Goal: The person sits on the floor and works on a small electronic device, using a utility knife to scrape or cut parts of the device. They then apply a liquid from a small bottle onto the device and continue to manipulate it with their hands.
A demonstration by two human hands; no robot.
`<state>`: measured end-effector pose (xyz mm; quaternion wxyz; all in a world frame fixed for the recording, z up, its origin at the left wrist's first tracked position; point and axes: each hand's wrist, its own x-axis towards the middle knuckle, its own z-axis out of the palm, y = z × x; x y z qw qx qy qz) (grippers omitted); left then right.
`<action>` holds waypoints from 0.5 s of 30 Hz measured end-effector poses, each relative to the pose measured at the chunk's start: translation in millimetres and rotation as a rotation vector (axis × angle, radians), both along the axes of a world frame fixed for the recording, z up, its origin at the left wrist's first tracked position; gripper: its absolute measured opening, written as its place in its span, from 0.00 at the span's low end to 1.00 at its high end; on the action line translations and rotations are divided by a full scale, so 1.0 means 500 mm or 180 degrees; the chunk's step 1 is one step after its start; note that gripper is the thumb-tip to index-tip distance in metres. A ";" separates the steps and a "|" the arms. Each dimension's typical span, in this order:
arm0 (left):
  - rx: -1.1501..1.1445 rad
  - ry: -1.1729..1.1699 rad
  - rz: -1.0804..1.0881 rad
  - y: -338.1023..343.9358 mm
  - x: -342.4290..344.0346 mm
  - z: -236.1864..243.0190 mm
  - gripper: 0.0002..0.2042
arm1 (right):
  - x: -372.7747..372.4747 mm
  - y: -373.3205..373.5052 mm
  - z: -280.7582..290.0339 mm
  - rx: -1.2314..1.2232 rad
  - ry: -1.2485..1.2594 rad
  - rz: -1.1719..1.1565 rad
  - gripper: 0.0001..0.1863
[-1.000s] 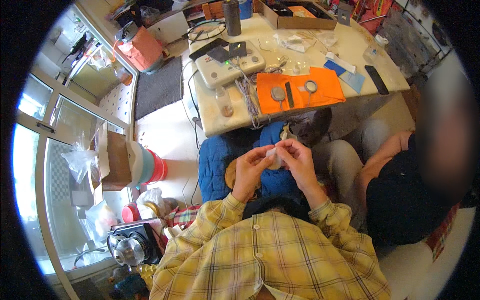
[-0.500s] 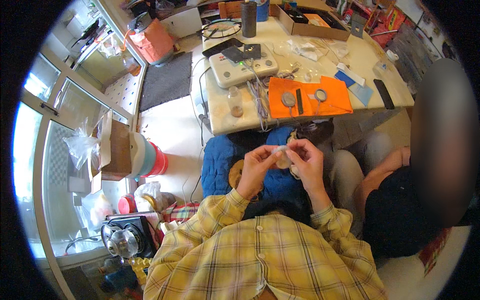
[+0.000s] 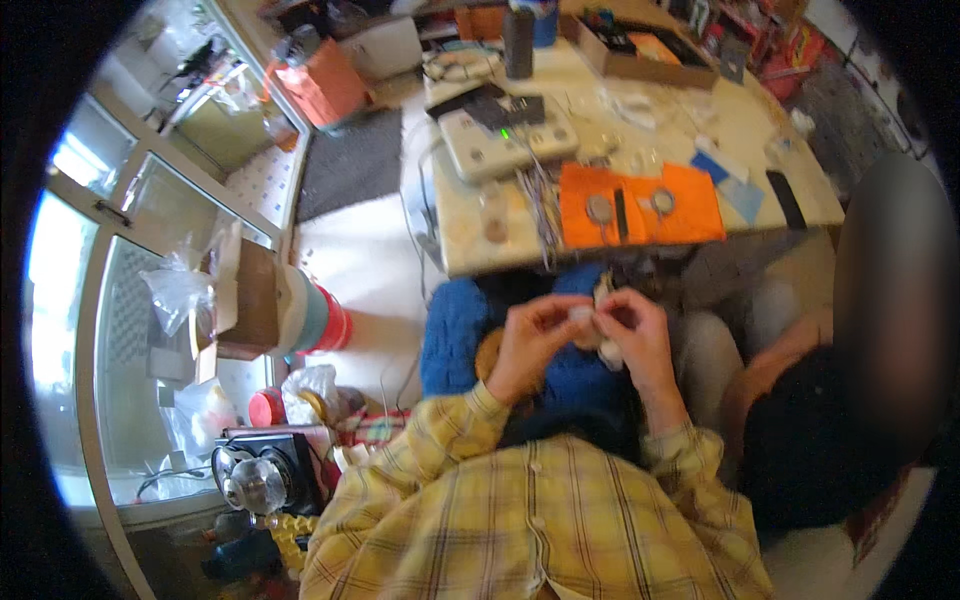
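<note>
Above my lap, my left hand [image 3: 530, 345] and my right hand [image 3: 640, 335] meet fingertip to fingertip. Both pinch a small, soft-looking whitish piece [image 3: 580, 314]; blur and my fingers hide what kind it is. Beneath them lies a quilted blue cloth [image 3: 455, 340] with a round tan patch [image 3: 488, 358]. On the table edge beyond my hands rests an orange cloth [image 3: 640, 228]. It bears two round grey pads, a left one [image 3: 599, 209] and a right one [image 3: 662, 203], with a dark strip [image 3: 621, 213] between them.
The table [image 3: 465, 245] carries a white control box [image 3: 485, 155] with a green light, grey cables [image 3: 545, 215], a small clear bottle [image 3: 493, 218], a black remote-like bar [image 3: 786, 200] and an open carton [image 3: 650, 65]. Close on my right sits another person [image 3: 830, 430]. A red bucket [image 3: 335, 322] stands left.
The whole scene has shifted slightly right and down in the picture and is blurrier. My hands stay together, still pinching the whitish piece, with their fingers a little rearranged.
</note>
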<state>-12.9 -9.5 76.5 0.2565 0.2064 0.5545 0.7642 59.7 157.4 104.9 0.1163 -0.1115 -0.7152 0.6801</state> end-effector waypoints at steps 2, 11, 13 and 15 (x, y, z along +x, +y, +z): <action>-0.0143 -0.0094 0.0026 0.003 0.001 0.010 0.12 | 0.007 0.000 -0.003 0.0102 0.0065 0.0094 0.05; 0.0399 -0.0856 0.0447 0.021 -0.002 0.010 0.08 | 0.037 -0.015 -0.027 -0.1568 -0.0182 -0.0030 0.11; 0.0454 -0.0838 0.0418 0.022 0.005 0.000 0.08 | 0.034 -0.026 -0.033 -0.1517 -0.0106 -0.0138 0.12; 0.0504 -0.0776 0.0379 0.024 0.011 -0.002 0.08 | 0.028 -0.029 -0.031 -0.1356 -0.0062 -0.0318 0.11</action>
